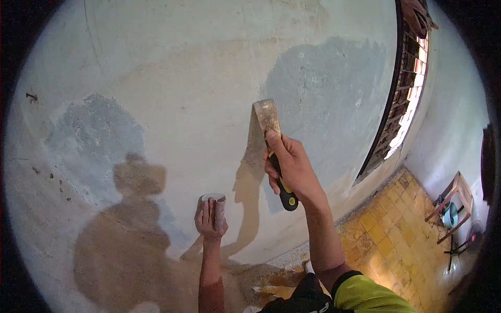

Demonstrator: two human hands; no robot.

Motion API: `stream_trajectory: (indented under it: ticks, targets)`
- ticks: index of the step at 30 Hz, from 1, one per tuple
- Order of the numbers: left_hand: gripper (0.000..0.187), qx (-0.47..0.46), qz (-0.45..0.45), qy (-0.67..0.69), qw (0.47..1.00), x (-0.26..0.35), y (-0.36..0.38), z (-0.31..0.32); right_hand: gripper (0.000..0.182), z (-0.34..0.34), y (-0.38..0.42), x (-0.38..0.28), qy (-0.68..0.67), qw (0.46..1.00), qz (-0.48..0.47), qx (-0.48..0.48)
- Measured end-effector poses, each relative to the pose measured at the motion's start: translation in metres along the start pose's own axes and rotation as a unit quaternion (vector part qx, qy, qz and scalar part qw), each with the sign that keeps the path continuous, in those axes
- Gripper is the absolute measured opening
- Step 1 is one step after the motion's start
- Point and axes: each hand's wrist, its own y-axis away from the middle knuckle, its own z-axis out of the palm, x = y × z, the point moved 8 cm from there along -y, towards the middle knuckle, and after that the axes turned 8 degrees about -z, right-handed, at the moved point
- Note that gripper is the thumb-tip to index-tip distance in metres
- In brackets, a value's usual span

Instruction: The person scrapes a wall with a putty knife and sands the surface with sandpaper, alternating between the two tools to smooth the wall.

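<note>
My right hand is closed around the black and yellow handle of a putty knife. The thumb lies along the base of its worn metal blade, and the blade edge points up against the pale wall. Lower and to the left, my left hand grips a small whitish cup-like container with a curved rim. What is inside it cannot be made out. Grey patches show on the wall, a large patch right of the blade and a smaller patch at left.
A barred window with a dark frame is at the right. On the yellow tiled floor stand a wooden stool, a bluish bucket and a fan. A hook sticks out of the wall at far left.
</note>
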Motion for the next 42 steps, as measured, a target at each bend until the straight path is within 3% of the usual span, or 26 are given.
stream_trajectory:
  ticks: [5, 14, 16, 23, 25, 42]
  targets:
    - [0.051, -0.011, -0.009, -0.014, 1.000, -0.001, 0.002, -0.001, 0.044, -0.002, 0.013, 0.012, -0.008, 1.000, 0.023, -0.002]
    - [0.047, -0.007, -0.014, 0.014, 1.000, -0.001, 0.001, -0.001, 0.045, 0.003, 0.004, -0.004, 0.029, 0.998, -0.029, 0.047]
    - [0.046, 0.009, 0.018, -0.015, 1.000, 0.004, -0.001, -0.004, 0.045, 0.004, 0.010, 0.004, 0.028, 0.999, -0.017, 0.042]
    - [0.043, -0.028, -0.007, -0.019, 0.999, 0.002, 0.004, 0.002, 0.044, 0.005, 0.002, 0.006, 0.000, 0.999, -0.024, 0.036]
    - [0.042, 0.004, -0.010, 0.014, 1.000, 0.000, 0.000, -0.002, 0.044, 0.005, 0.010, 0.007, 0.004, 0.999, -0.009, 0.037]
    - [0.040, 0.001, 0.010, -0.006, 1.000, 0.003, -0.003, -0.005, 0.045, 0.009, -0.002, -0.001, -0.020, 0.999, -0.018, 0.029]
